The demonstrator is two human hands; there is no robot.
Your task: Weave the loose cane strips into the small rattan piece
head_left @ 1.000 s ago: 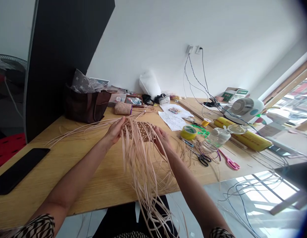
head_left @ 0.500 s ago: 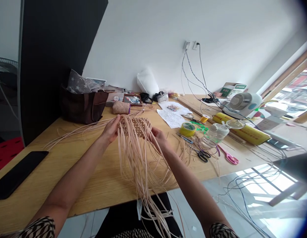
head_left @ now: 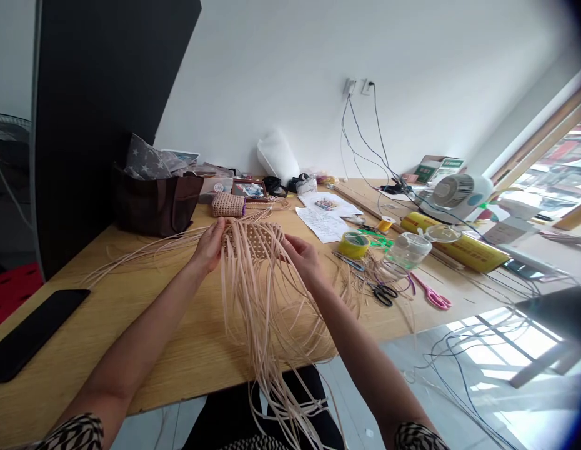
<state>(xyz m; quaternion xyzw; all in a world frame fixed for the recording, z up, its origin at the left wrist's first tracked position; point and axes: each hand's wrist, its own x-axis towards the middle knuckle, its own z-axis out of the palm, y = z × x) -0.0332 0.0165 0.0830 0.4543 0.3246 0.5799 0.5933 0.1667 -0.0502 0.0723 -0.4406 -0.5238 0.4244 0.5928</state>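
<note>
Between my hands is a small woven piece [head_left: 258, 240] of pale pinkish strips, held up above the table. Long loose strips [head_left: 267, 331] hang from it over the table's front edge toward my lap, and others trail left across the tabletop. My left hand [head_left: 210, 245] grips its left end, thumb on top. At the right end, my right hand [head_left: 300, 255] is closed on the edge, its fingertips partly hidden by strips. Just behind stands a finished-looking woven box shape [head_left: 228, 204] with a purple edge.
A dark bag [head_left: 157, 200] stands at the back left, a black phone-like slab [head_left: 35, 334] at the front left. On the right lie yellow tape [head_left: 353, 244], black-handled scissors [head_left: 383, 294], pink scissors [head_left: 435, 297], a clear plastic jar [head_left: 409, 251] and a white fan [head_left: 459, 195].
The right hand has shifted slightly up along the woven piece's right end, and the hanging strips have swung a little left. The camera view has moved slightly.
</note>
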